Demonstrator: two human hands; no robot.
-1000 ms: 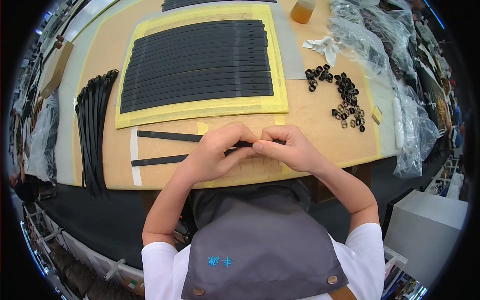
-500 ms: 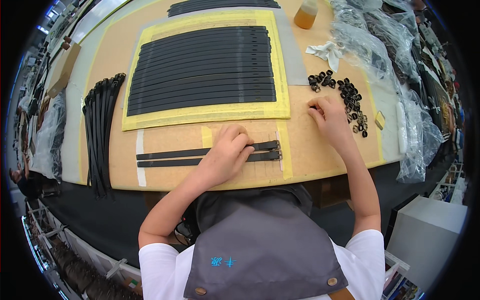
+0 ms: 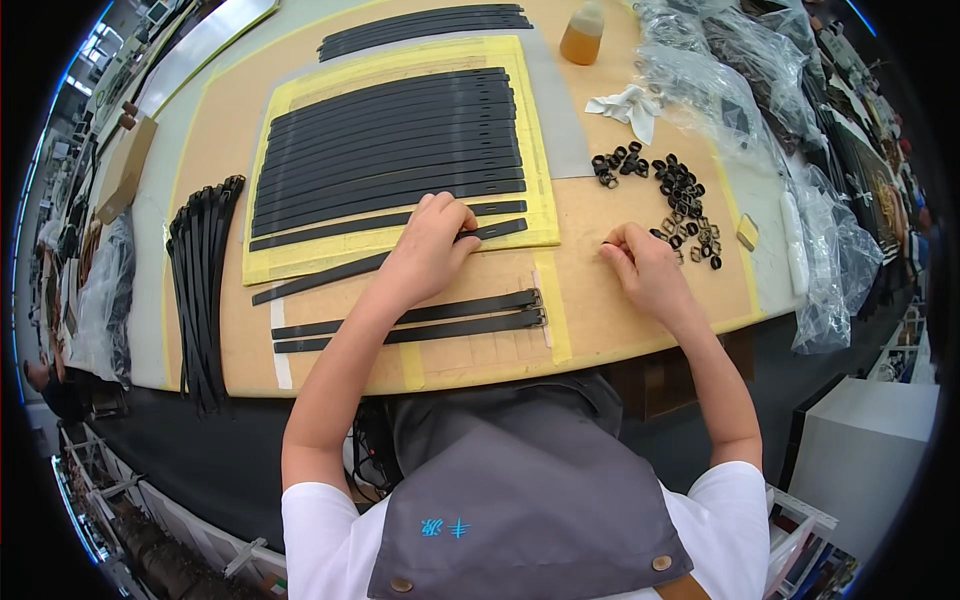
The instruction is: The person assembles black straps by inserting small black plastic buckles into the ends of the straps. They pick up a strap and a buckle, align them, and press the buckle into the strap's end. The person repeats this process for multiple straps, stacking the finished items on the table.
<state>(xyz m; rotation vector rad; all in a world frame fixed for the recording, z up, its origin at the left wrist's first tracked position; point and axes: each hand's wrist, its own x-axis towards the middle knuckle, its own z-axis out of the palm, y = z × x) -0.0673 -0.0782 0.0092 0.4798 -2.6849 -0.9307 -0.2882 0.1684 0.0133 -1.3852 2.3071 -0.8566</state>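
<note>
My left hand (image 3: 428, 248) is closed on a black strap (image 3: 318, 279), gripping it near its right part. That strap slants off the lower edge of the yellow-bordered board (image 3: 552, 232). More black straps (image 3: 390, 140) lie side by side on the board. Below my left forearm are two black belts with buckles (image 3: 470, 327) at their right ends. My right hand (image 3: 645, 268) is pinched over the tabletop, a tiny dark piece just showing at its fingertips. Close beyond it sits a pile of small black loops (image 3: 678, 187), with some metal buckles (image 3: 704, 240) among them.
At the left table edge hangs a bundle of black belts (image 3: 200, 290). A bottle of amber liquid (image 3: 582, 36), a white cloth (image 3: 628, 108) and clear plastic wrapping (image 3: 710, 90) are at the far right. A small yellow block (image 3: 747, 233) rests right of the loops.
My left hand has moved up from the two buckled belts to the board and taken hold of a strap, drawing its left end down off the board. My right hand stays pinched, slightly lower.
</note>
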